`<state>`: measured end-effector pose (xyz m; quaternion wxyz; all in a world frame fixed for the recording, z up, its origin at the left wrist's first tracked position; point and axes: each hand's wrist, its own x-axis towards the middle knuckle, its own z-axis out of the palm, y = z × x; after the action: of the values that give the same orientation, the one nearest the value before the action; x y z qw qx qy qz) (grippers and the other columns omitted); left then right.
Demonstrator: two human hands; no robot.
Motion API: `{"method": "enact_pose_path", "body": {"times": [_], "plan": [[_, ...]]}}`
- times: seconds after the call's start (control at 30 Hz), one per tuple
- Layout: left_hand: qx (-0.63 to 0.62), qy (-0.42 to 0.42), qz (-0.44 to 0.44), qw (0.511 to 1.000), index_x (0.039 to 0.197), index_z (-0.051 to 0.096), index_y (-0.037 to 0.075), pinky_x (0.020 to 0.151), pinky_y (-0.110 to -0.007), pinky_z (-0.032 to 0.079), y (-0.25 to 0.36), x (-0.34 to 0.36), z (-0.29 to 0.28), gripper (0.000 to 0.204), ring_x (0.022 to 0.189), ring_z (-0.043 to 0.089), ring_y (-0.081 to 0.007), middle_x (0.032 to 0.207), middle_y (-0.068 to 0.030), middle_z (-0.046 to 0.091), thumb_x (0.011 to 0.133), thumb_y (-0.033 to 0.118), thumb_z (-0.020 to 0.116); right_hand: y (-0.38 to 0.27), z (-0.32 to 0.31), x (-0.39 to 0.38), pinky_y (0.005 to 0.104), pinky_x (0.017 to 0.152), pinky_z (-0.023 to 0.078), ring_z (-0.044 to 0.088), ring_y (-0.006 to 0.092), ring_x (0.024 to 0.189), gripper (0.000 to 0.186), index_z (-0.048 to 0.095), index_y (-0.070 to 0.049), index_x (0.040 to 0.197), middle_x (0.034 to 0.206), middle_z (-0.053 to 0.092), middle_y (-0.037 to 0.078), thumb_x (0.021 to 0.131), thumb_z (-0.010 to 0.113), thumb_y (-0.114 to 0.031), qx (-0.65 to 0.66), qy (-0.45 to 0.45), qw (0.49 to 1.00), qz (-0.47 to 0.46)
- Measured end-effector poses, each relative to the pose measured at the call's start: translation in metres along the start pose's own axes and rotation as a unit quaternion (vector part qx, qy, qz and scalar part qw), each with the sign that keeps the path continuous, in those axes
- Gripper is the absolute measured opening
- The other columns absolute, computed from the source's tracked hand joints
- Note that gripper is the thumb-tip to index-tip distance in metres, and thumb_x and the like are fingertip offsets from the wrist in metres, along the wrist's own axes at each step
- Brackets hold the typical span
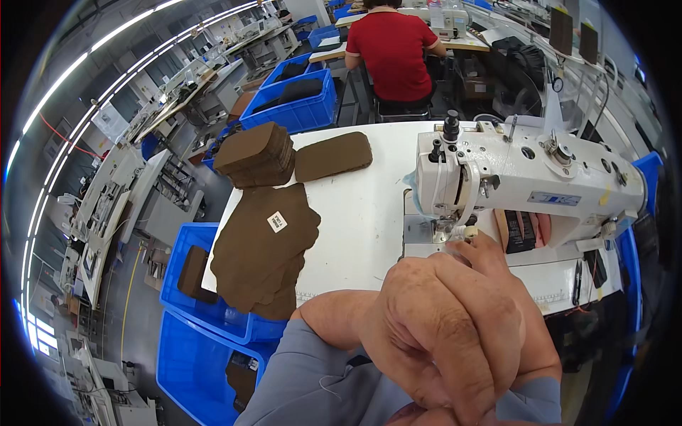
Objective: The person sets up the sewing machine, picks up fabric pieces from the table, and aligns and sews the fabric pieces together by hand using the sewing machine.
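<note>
Close to the camera, my left hand is raised with its fingers curled and pressed together; whatever they may hold is hidden. Behind it, my right hand reaches to the needle area of a white sewing machine. Its fingers are bent beside the presser foot, and my left hand covers part of it. Any piece between those fingers is too small or hidden to make out. Left of the machine lie flat brown shaped pieces in an overlapping pile, with a small white label on top.
Behind the pile stand a thick stack of brown pieces and a lower stack on the white table. Blue bins sit below the table's left edge. Ahead, a person in a red shirt sits near more blue bins.
</note>
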<state>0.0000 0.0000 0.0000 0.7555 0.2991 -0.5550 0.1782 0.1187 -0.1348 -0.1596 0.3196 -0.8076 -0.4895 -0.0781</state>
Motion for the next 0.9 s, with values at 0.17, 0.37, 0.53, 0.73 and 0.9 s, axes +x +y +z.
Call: {"method": "enact_pose_path", "body": {"times": [0.17,0.37,0.53,0.73,0.9], "plan": [[-0.039,-0.003,-0.043,0.998,0.089,0.075,0.005,0.056,-0.025,0.048,0.004,0.001,-0.001,0.008,0.069,0.064,-0.0137,0.086,-0.0066,0.066,0.089,0.013,0.074,0.002,0.002,-0.002,0.0427,0.069,0.051,0.061,0.0324,0.081,0.026,0.069,-0.006,0.101,0.091,0.059,0.013,0.076,0.073,-0.004,0.001,0.022,0.999,-0.024],[-0.250,0.234,0.151,0.927,0.068,0.071,0.003,0.051,-0.021,0.048,-0.036,0.007,0.052,0.026,0.057,0.052,-0.0115,0.064,-0.0075,0.062,0.091,0.014,0.064,0.000,0.008,-0.001,0.0429,0.069,0.051,0.061,0.0328,0.081,0.025,0.069,-0.006,0.100,0.091,0.059,0.013,0.076,0.073,-0.004,0.031,0.030,0.999,0.012],[-0.291,0.206,0.031,0.934,0.074,0.071,-0.003,0.050,-0.023,0.048,-0.015,0.002,0.047,0.024,0.058,0.054,-0.0126,0.065,-0.0086,0.058,0.091,0.012,0.066,0.003,0.004,-0.001,0.0430,0.069,0.051,0.062,0.0333,0.081,0.024,0.069,-0.006,0.100,0.092,0.060,0.014,0.076,0.073,-0.004,0.000,0.012,1.000,0.010],[-0.206,-0.038,-0.093,0.973,0.086,0.073,0.005,0.058,-0.024,0.046,-0.023,-0.014,0.001,0.017,0.069,0.062,-0.0122,0.091,-0.0065,0.063,0.084,0.021,0.080,0.004,0.006,-0.001,0.0424,0.068,0.051,0.062,0.0334,0.081,0.024,0.069,-0.006,0.100,0.092,0.061,0.015,0.076,0.073,-0.003,-0.006,0.003,1.000,-0.010],[-0.227,-0.049,-0.193,0.953,0.083,0.073,0.006,0.054,-0.024,0.045,-0.013,-0.013,0.002,0.023,0.067,0.062,-0.0126,0.088,-0.0067,0.065,0.076,0.023,0.086,-0.002,0.006,0.000,0.0422,0.068,0.051,0.062,0.0330,0.081,0.022,0.069,-0.006,0.098,0.091,0.061,0.014,0.077,0.072,-0.003,-0.017,0.019,1.000,-0.010]]}}
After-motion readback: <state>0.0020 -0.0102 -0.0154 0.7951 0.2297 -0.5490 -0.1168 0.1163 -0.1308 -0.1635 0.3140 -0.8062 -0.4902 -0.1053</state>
